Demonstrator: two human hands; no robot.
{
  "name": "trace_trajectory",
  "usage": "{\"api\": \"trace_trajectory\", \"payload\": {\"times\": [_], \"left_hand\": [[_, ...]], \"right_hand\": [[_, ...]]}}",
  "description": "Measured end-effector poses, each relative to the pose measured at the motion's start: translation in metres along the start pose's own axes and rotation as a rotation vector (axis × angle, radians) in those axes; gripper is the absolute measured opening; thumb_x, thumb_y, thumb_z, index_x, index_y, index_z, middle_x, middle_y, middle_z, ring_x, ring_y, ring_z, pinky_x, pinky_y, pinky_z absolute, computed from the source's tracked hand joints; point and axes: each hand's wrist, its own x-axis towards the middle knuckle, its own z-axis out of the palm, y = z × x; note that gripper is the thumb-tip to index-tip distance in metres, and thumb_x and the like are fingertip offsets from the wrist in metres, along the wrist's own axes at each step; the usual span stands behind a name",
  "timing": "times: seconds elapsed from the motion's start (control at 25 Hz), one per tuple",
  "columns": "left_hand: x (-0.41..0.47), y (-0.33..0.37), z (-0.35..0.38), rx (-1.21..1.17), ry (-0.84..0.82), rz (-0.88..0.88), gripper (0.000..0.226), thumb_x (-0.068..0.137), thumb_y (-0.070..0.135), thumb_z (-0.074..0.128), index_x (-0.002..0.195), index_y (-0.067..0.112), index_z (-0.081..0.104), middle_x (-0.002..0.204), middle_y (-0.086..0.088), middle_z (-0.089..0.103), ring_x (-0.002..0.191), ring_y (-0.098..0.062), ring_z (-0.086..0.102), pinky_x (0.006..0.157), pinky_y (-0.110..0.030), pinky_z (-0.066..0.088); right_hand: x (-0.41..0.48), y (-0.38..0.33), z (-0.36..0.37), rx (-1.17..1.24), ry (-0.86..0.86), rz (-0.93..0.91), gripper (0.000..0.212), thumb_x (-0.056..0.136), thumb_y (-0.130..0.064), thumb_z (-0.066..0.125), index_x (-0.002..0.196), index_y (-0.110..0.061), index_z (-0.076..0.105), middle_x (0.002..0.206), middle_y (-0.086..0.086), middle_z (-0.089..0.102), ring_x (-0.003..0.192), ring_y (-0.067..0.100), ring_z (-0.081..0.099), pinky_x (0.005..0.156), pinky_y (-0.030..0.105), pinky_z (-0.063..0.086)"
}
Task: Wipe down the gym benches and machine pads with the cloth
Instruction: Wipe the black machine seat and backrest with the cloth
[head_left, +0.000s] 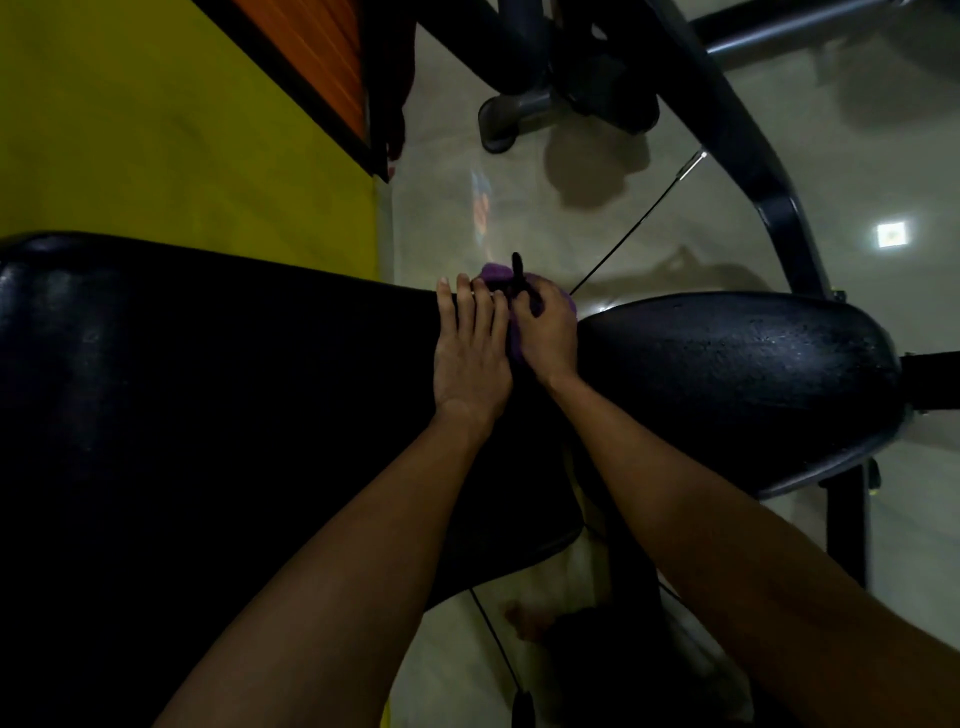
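A long black bench pad (218, 395) runs from the left edge to the middle, and a smaller black seat pad (727, 379) lies to its right. Both hands meet at the gap between the two pads, at the far edge. My left hand (470, 348) lies flat with straight fingers on the end of the long pad. My right hand (545, 327) grips a purple cloth (496, 273) bunched under it, together with a thin black lever or strap (518, 275) that sticks up between its fingers. Most of the cloth is hidden by the hands.
A glossy pale floor (519, 197) spreads beyond the bench. A yellow wall (171, 135) with an orange panel (306, 52) stands at the upper left. Dark machine frames (748, 156) curve across the upper right. A thin black cable (639, 223) runs diagonally past the hands.
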Motion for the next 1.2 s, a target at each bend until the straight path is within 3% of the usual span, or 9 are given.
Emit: {"api": "trace_trajectory", "payload": {"times": [0.12,0.32,0.48,0.6,0.76,0.88,1.0,1.12,1.2], "left_hand": [[-0.001,-0.002,-0.005,-0.065,-0.017,-0.031,0.063,0.102,0.032,0.025,0.158,0.005,0.013,0.161,-0.023,0.019,0.15,-0.045,0.01,0.118,-0.063,-0.009],[-0.006,0.0,-0.021,-0.333,-0.049,-0.047,0.064,0.097,0.034,0.038,0.155,0.008,0.03,0.161,-0.013,0.03,0.151,-0.035,0.016,0.122,-0.055,-0.007],[-0.036,0.022,-0.029,-0.465,-0.127,-0.078,0.063,0.101,0.035,0.035,0.158,0.01,0.024,0.166,-0.01,0.019,0.155,-0.03,0.006,0.125,-0.049,-0.007],[-0.062,0.045,-0.029,-0.599,-0.192,-0.104,0.065,0.102,0.036,0.036,0.158,0.009,0.02,0.167,-0.009,0.016,0.155,-0.028,0.005,0.126,-0.046,-0.004],[-0.093,0.094,-0.012,-0.781,-0.248,-0.135,0.062,0.102,0.031,0.039,0.157,0.007,0.023,0.165,-0.01,0.022,0.154,-0.027,0.01,0.126,-0.041,0.003],[-0.096,0.122,0.007,-0.958,-0.255,-0.143,0.054,0.104,0.026,0.037,0.153,0.003,0.03,0.16,-0.012,0.032,0.152,-0.026,0.018,0.125,-0.038,0.01],[-0.094,0.135,0.018,-1.138,-0.28,-0.234,0.049,0.107,0.023,0.034,0.152,0.003,0.032,0.159,-0.013,0.033,0.151,-0.025,0.02,0.122,-0.035,0.017],[-0.096,0.149,0.024,-1.255,-0.311,-0.248,0.048,0.107,0.021,0.033,0.152,0.003,0.033,0.156,-0.015,0.036,0.146,-0.027,0.029,0.117,-0.035,0.023],[-0.097,0.159,0.027,-1.389,-0.309,-0.387,0.047,0.107,0.022,0.035,0.152,0.008,0.036,0.154,-0.012,0.04,0.141,-0.027,0.036,0.114,-0.039,0.033]], "right_hand": [[0.023,0.013,-0.017,-0.179,-0.065,0.082,0.027,0.096,-0.012,0.057,0.118,-0.007,0.072,0.111,0.014,0.073,0.102,0.028,0.067,0.081,0.026,0.043],[0.013,0.001,-0.04,-0.46,-0.199,-0.189,0.033,0.089,-0.011,0.053,0.116,-0.009,0.072,0.108,0.012,0.071,0.098,0.029,0.065,0.081,0.032,0.045],[-0.013,-0.003,-0.073,-0.551,-0.291,-0.25,0.025,0.091,-0.017,0.053,0.107,-0.013,0.072,0.105,0.009,0.07,0.097,0.028,0.063,0.074,0.028,0.041],[-0.036,-0.005,-0.101,-0.663,-0.325,-0.304,0.032,0.09,-0.017,0.052,0.113,-0.014,0.074,0.11,0.01,0.071,0.102,0.03,0.064,0.084,0.035,0.049],[-0.075,0.007,-0.13,-0.765,-0.435,-0.345,0.034,0.093,-0.015,0.056,0.123,-0.009,0.07,0.125,0.014,0.068,0.116,0.029,0.061,0.098,0.038,0.047],[-0.106,0.048,-0.148,-1.014,-0.506,-0.435,0.053,0.091,-0.026,0.063,0.142,-0.011,0.056,0.158,0.017,0.039,0.149,0.034,0.031,0.122,0.045,0.021],[-0.111,0.083,-0.151,-1.263,-0.499,-0.514,0.072,0.09,-0.049,0.058,0.155,-0.024,0.039,0.169,0.013,0.014,0.156,0.037,0.004,0.121,0.049,-0.019],[-0.097,0.084,-0.133,-1.325,-0.425,-0.489,0.07,0.092,-0.058,0.048,0.155,-0.028,0.04,0.169,0.01,0.016,0.156,0.04,0.001,0.114,0.05,-0.031],[-0.1,0.09,-0.118,-1.369,-0.453,-0.51,0.063,0.099,-0.054,0.044,0.156,-0.027,0.038,0.169,0.007,0.019,0.156,0.039,0.0,0.115,0.055,-0.027]]}}
